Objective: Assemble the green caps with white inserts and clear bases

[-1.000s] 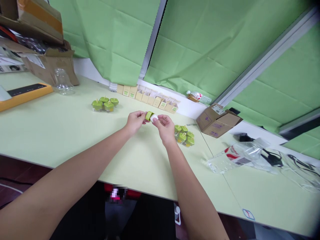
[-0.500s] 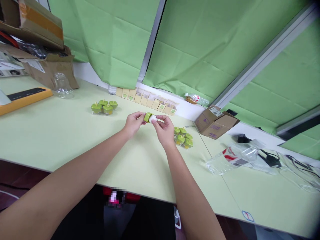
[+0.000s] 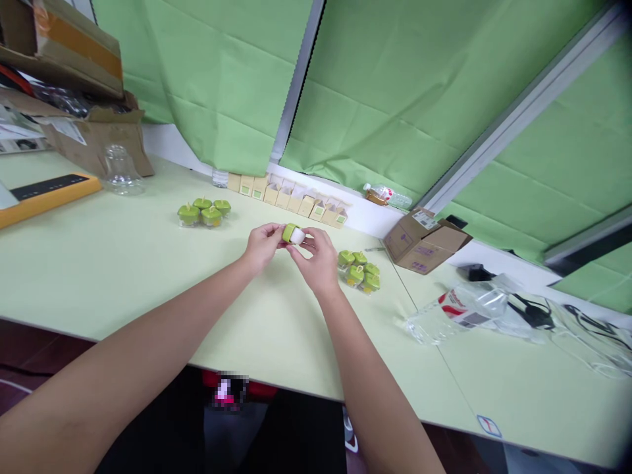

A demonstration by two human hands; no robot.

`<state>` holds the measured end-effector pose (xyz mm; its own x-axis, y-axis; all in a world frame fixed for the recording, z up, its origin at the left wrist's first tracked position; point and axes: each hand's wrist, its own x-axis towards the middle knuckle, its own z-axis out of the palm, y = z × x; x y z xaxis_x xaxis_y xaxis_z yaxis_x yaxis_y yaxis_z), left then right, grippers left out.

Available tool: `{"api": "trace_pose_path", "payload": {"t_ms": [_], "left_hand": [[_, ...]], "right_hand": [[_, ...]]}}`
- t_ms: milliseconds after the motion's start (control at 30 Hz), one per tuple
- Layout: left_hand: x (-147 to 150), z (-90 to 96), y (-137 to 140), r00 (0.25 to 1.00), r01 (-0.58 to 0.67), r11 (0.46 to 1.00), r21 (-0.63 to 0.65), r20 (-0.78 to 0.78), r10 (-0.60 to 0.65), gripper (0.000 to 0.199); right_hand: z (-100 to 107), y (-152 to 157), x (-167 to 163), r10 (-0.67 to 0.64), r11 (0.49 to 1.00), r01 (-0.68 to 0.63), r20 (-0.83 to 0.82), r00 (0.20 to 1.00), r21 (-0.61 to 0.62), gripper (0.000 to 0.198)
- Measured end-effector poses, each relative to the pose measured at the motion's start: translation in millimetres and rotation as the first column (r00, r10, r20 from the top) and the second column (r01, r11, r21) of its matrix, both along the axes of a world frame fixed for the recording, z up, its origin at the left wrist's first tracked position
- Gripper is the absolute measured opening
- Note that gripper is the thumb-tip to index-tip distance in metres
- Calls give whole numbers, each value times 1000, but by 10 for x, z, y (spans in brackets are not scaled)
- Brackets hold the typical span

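Observation:
My left hand (image 3: 263, 247) pinches a small green lid-like piece (image 3: 288, 232) over the middle of the table. A rounded white piece (image 3: 298, 236) sits against its open side, partly inside it. My right hand (image 3: 318, 260) has its fingers and thumb around the white piece; its exact contact is hard to make out. Beside my right hand stands a cluster of small clear containers with green lids (image 3: 359, 270). A similar green-lidded group (image 3: 203, 212) stands left of my left hand.
Small cardboard boxes (image 3: 296, 199) line the wall at the back. A carton (image 3: 422, 242) and a large clear plastic bottle (image 3: 457, 309) are on the right, with cables (image 3: 592, 336) beyond. At left are a clear jar-like container (image 3: 121, 172) and an orange-edged device (image 3: 59, 197).
The white piece now shows more of its rounded side beside the green piece. My right thumb has shifted left and down, and its fingers have spread slightly. My left hand has barely moved.

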<state>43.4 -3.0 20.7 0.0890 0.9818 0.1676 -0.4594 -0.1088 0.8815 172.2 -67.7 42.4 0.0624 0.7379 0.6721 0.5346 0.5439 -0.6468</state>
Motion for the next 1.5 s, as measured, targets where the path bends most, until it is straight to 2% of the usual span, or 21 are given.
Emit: {"api": "trace_pose_path", "payload": {"t_ms": [133,233,767,1033,1233,1333,1433,1500], "left_hand": [[4,11,-28,999,41,999,0,2,-41,27],[11,-12,-20,999,48,999,9,-6,-48,27],[28,-53,-11,999,29,999,22,-17,-28,26],[16,-40,-2,997,70,997,-25,19,-70,26],[-3,-31,-8,992,113,990,-86,67,-107,25],[-13,-18,-10,988,140,984,-110,87,-131,24],[-25,-3,-5,972,217,969,-120,115,-204,23],[-35,4,3,960,257,959,-123,143,-239,22]], "right_hand": [[28,-14,47,-95,996,92,237,967,21,31],[36,-12,69,-138,990,142,315,939,11,30],[-23,45,81,-138,987,103,313,940,126,29],[-106,54,36,-176,982,145,318,932,119,31],[-133,42,-35,-106,994,100,184,977,43,37],[-84,46,-57,-55,997,52,-56,997,-55,37],[-42,83,-34,-18,987,-42,-360,933,-158,38],[-37,114,4,28,972,-138,-489,872,-190,42]]}}
